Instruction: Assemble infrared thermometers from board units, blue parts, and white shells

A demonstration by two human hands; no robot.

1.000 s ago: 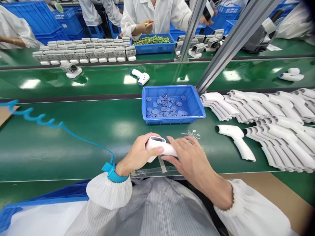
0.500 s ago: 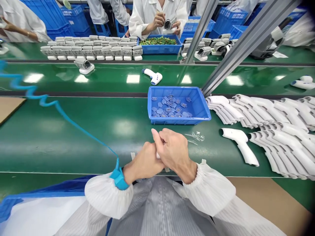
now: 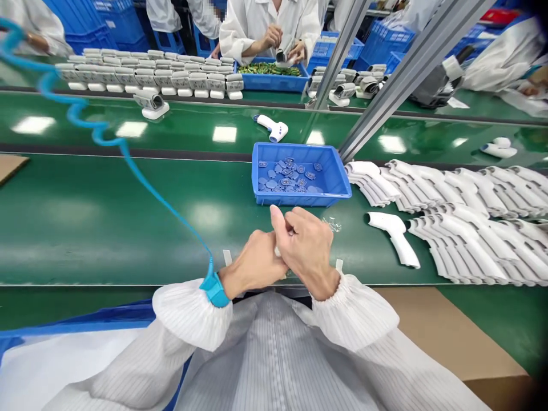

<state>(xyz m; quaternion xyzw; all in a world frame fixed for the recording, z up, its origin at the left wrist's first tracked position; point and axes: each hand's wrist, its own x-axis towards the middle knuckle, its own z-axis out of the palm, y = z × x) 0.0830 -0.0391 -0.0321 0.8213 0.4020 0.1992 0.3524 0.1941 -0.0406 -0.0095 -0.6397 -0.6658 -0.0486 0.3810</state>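
Observation:
My left hand [image 3: 256,261] and my right hand [image 3: 307,242] are pressed together at the near edge of the green bench, both with curled fingers. Between them shows a sliver of a white plastic part [image 3: 277,251]; the hands hide the rest of it. The right thumb points up and away from me. Just beyond the hands is a blue bin [image 3: 302,200] with several small blue-grey plates [image 3: 287,181] inside. Small clear plastic bits [image 3: 331,224] lie by my right hand. A single white gun-shaped thermometer shell [image 3: 394,231] lies farther right.
Rows of white shells [image 3: 466,245] fill the right side. A metal post [image 3: 411,74] slants up behind the bin. A blue coiled cord [image 3: 158,197] runs from my left wrist strap [image 3: 214,290]. Across the belt, a co-worker [image 3: 274,34] handles a device near rows of grey-white units [image 3: 162,77].
The view has shifted, with bench and bins appearing slightly higher and the right-hand shells farther left. My hands stay clasped, the right one turned slightly. Across the belt, the co-worker's hands have lowered.

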